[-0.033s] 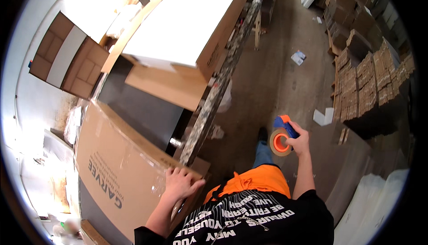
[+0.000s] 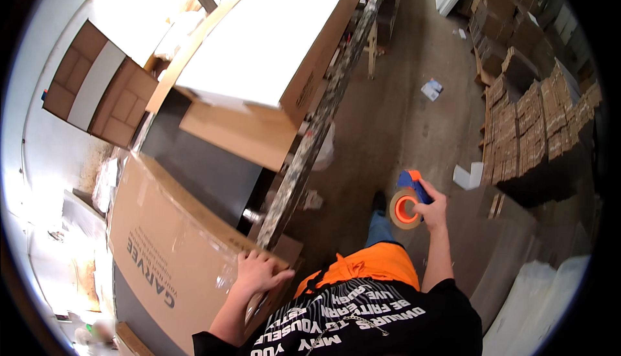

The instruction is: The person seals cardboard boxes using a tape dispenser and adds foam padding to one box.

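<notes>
A closed, taped cardboard box point(image 2: 187, 239) lies at the left on a dark conveyor belt point(image 2: 200, 155). My left hand point(image 2: 255, 274) rests on the box's right corner, fingers spread over the cardboard and thumb held out. Over the floor to the right, my right hand point(image 2: 436, 213) is wrapped round a blue and orange tape dispenser point(image 2: 422, 189). Its tan tape roll point(image 2: 394, 212) has an orange core and faces left. Part of the dispenser's handle is hidden by my fingers.
Beyond the box stands an open carton point(image 2: 242, 129) with a large white panel point(image 2: 259, 39) in it. A worn rail point(image 2: 310, 142) edges the conveyor. Stacked flat cardboard point(image 2: 527, 123) stands right; paper scraps point(image 2: 431, 89) lie on the floor. Whitish wrapped material point(image 2: 540, 304) is at lower right.
The view has shifted slightly. The open carton with the white panel sits a little lower and nearer in the picture. Both hands keep their hold and place.
</notes>
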Demonstrator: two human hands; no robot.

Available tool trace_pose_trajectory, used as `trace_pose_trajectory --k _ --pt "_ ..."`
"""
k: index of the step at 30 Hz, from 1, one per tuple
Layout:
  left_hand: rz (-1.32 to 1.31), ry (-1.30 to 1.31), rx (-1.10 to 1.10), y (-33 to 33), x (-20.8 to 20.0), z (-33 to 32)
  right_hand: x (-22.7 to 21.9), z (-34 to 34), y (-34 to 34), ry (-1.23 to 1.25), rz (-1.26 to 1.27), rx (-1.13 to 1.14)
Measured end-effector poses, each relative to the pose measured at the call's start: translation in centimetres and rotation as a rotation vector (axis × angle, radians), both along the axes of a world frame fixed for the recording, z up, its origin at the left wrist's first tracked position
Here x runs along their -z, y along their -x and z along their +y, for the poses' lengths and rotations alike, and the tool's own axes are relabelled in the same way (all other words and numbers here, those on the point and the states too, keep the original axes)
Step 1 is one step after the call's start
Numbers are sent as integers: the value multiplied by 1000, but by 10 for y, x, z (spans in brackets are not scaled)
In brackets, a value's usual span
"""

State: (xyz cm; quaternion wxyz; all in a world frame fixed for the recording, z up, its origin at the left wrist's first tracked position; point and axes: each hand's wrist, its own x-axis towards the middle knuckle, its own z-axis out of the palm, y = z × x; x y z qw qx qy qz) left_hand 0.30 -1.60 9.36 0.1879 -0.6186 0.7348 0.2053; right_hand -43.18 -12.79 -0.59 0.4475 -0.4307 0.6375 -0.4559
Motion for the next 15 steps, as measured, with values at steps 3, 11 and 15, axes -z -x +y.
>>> trace_pose_trajectory --k 3,11,15 --pt "218 -282 -383 9 6 -55 17 -47 29 -23 -130 56" --pt "313 640 -334 67 -46 -290 -40 -167 93 22 -228 116" --pt "329 651 -312 84 -56 -404 -44 -221 109 113 -394 305"
